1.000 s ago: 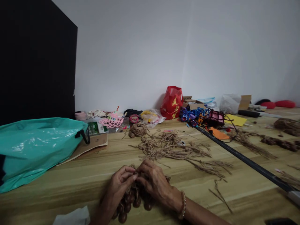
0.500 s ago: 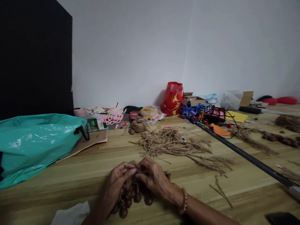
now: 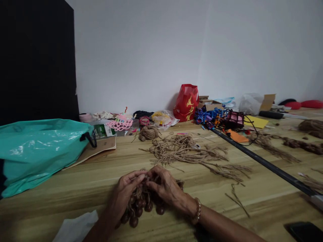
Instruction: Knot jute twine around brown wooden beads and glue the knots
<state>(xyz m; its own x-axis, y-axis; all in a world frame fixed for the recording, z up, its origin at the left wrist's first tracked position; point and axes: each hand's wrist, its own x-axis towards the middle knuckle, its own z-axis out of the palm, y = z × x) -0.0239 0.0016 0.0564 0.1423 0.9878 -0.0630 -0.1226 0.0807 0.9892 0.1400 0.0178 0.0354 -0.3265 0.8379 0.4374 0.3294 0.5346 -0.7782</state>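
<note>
A bunch of round, dark brown balls (image 3: 139, 203) tied on thin twine lies on the wooden table between my hands. My left hand (image 3: 128, 188) is closed at the top of the bunch, thumb and fingers pinching the twine. From the other side my right hand (image 3: 165, 185), with a beaded bracelet on its wrist, pinches at the same spot. The fingertips of both hands nearly meet and partly hide the twine. Just beyond them spreads a loose pile of brown twine lengths (image 3: 183, 149).
A turquoise bag (image 3: 45, 151) lies on the left over a brown notebook (image 3: 103, 148). Behind stand a twine ball (image 3: 149, 132), a pink net (image 3: 119, 123) and a red bag (image 3: 186, 102). A black bar (image 3: 262, 161) crosses the right side. White paper (image 3: 75, 227) lies near my left forearm.
The view has shifted slightly. Both hands stay at the top of the bunch, their fingers moving only a little.
</note>
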